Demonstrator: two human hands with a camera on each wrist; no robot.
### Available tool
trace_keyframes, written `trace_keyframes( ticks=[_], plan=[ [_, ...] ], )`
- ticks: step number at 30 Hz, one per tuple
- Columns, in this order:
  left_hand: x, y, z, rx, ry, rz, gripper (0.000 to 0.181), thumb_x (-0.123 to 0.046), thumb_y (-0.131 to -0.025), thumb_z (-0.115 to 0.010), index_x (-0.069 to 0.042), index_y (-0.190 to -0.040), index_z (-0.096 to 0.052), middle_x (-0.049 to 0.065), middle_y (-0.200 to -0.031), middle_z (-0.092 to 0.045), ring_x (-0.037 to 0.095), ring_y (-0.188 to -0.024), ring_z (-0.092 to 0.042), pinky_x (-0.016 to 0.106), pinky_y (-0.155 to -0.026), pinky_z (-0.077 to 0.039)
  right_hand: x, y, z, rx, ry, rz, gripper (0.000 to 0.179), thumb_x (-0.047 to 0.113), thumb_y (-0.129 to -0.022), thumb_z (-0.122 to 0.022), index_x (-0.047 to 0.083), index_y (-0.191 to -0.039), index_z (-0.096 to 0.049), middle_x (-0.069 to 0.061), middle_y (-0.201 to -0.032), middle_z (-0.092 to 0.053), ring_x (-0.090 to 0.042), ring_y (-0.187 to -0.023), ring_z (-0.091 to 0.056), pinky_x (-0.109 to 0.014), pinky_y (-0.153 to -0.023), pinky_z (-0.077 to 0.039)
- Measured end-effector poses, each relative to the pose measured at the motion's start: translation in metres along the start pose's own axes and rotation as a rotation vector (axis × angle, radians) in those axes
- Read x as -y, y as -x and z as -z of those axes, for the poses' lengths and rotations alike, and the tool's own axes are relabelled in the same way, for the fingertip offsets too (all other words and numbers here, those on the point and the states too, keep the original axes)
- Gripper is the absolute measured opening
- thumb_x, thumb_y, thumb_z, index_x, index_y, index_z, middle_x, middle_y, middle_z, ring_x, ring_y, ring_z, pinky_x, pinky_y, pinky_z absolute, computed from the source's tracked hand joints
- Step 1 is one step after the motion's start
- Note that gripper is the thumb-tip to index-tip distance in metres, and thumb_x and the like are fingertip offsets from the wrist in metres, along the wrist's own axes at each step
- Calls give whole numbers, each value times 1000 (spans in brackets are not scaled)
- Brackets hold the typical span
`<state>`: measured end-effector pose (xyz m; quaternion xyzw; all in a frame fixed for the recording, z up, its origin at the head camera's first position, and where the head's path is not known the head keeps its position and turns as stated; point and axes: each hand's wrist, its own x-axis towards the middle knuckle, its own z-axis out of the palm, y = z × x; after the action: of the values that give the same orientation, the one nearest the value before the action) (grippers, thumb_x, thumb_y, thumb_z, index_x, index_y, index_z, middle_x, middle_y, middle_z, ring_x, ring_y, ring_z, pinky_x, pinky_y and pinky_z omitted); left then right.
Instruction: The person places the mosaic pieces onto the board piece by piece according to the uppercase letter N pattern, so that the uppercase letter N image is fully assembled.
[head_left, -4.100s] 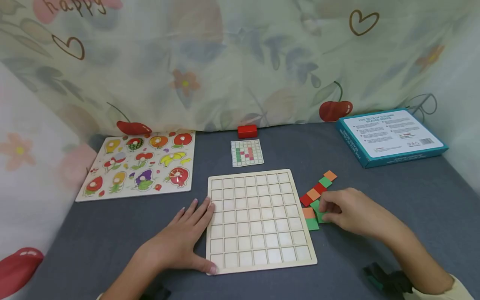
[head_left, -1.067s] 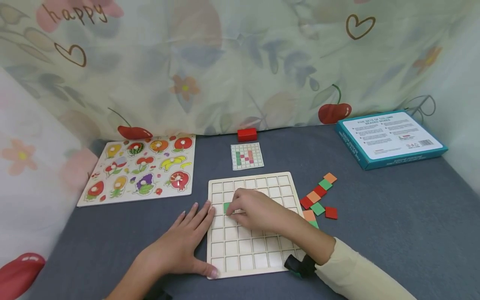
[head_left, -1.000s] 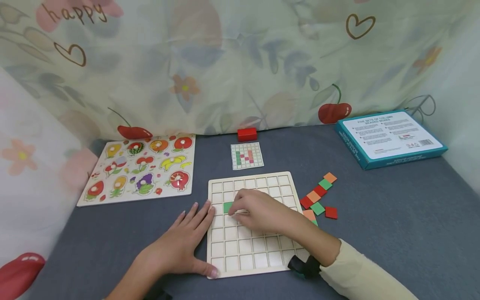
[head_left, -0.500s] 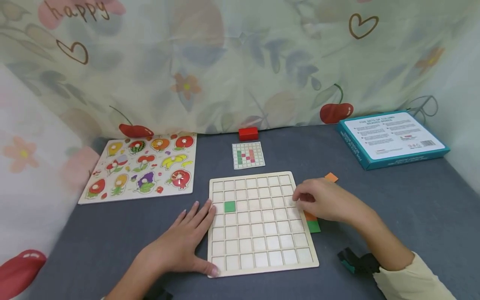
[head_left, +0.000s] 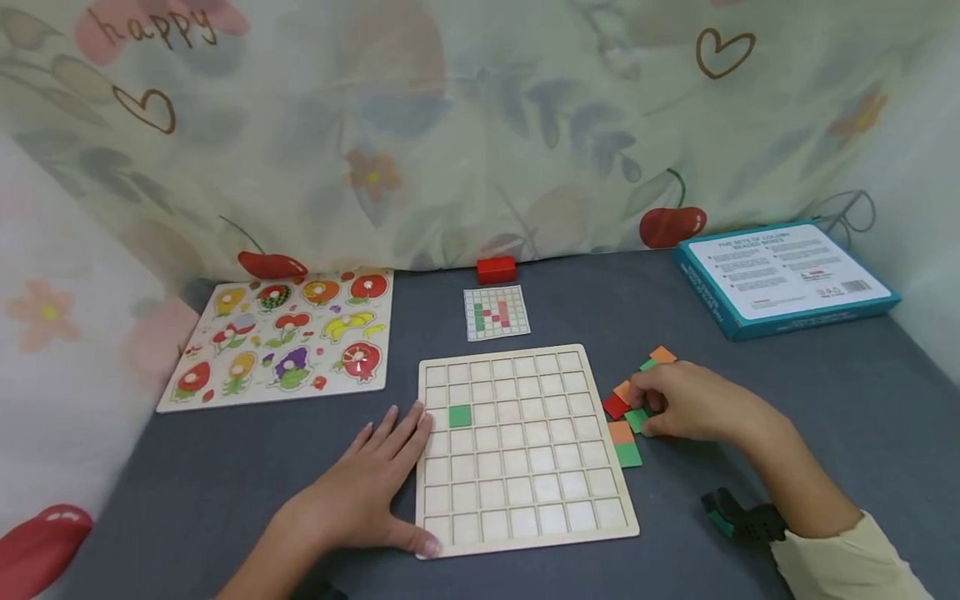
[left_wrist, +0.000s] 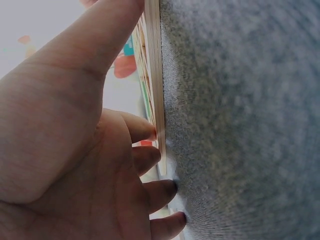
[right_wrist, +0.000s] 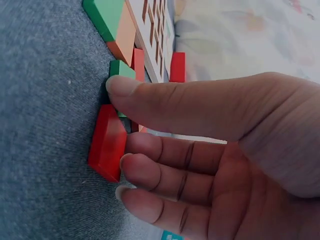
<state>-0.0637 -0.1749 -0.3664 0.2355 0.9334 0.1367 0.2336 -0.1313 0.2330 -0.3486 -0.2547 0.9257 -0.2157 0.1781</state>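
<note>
A wooden grid board (head_left: 525,537) lies on the dark cloth with one green tile (head_left: 460,416) in a cell at its upper left. My left hand (head_left: 352,487) rests along the board's left edge, fingers spread, thumb on the near corner. To the right of the board my right hand (head_left: 705,408) is over the loose tiles. Its thumb touches a loose green tile (right_wrist: 120,70), and the index finger reaches over the tiles, its tip hidden behind the thumb in the right wrist view. A red tile (right_wrist: 107,142) lies beside these fingertips.
Orange (head_left: 621,432) and green tiles (head_left: 628,455) lie against the board's right edge. Behind the board are a small pattern card (head_left: 497,313) and a red block (head_left: 497,269). A fruit puzzle (head_left: 285,342) stands back left, a teal box (head_left: 787,279) back right.
A green tile now sits in the board; my right hand let it go there and moved back right to the loose tiles. My left hand has stayed on the board's edge.
</note>
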Motion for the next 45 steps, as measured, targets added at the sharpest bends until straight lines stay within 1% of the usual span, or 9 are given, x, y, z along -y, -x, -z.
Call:
trace_keyframes(
  ticks=[4,8,12,16,19,26,30,37,45],
  plan=[
    [-1,-1,0,-8,-13,-9,133,-87,-63,-66,-17,-163,-13,2,-168,-3,34,-152,0,61,-117,-6,-1,1,0,4,-7,-20,27,11,-79,-84,18,-85,-59,6,-75,-51,-12,-70,-48,-30,-61,-42],
    [-1,-3,0,-8,-16,-4,133,-86,-62,-67,-17,-163,-14,1,-168,-3,33,-152,0,61,-117,-5,0,3,4,-1,-15,-33,26,12,-82,-83,18,-83,-57,6,-73,-52,-13,-69,-51,-30,-60,-44],
    [-1,-4,1,-7,-16,3,133,-86,-61,-68,-18,-163,-14,1,-168,-4,33,-152,1,61,-117,-5,-1,4,6,-8,-43,-5,23,12,-84,-81,18,-83,-59,7,-73,-54,-12,-68,-53,-29,-61,-46],
    [-1,-3,1,0,-17,6,134,-86,-61,-67,-18,-163,-14,1,-168,-3,33,-152,1,61,-117,-5,0,4,5,-11,-66,43,19,8,-87,-78,18,-87,-62,9,-76,-56,-10,-70,-53,-29,-63,-48],
    [-1,-2,1,6,-17,13,134,-87,-61,-67,-18,-163,-13,1,-168,-3,32,-152,1,60,-117,-5,2,5,6,-34,-75,69,16,7,-88,-77,17,-89,-65,10,-78,-58,-9,-69,-53,-28,-63,-47],
    [-1,-1,2,12,-13,25,134,-87,-61,-67,-18,-163,-13,1,-168,-2,33,-152,2,60,-117,-4,7,3,6,-71,-93,61,10,11,-90,-76,17,-89,-69,9,-84,-62,-11,-67,-51,-28,-59,-45],
    [-2,-1,2,11,-12,21,134,-87,-62,-67,-17,-163,-13,2,-168,-3,33,-152,2,60,-117,-5,11,-1,4,-81,-127,55,8,11,-90,-75,16,-90,-70,9,-82,-64,-10,-68,-53,-29,-60,-46],
    [-2,0,1,11,-4,27,134,-86,-61,-68,-17,-163,-13,1,-168,-2,33,-152,2,60,-117,-4,21,-15,-3,-100,-186,111,6,10,-90,-75,14,-89,-72,8,-79,-67,-9,-69,-58,-28,-64,-50],
    [-3,0,2,10,-6,35,135,-85,-60,-69,-18,-163,-14,1,-168,-3,33,-152,2,61,-117,-5,33,-32,-8,-81,-291,106,5,4,-91,-71,9,-92,-72,2,-80,-66,-16,-70,-61,-30,-65,-52]
  ],
)
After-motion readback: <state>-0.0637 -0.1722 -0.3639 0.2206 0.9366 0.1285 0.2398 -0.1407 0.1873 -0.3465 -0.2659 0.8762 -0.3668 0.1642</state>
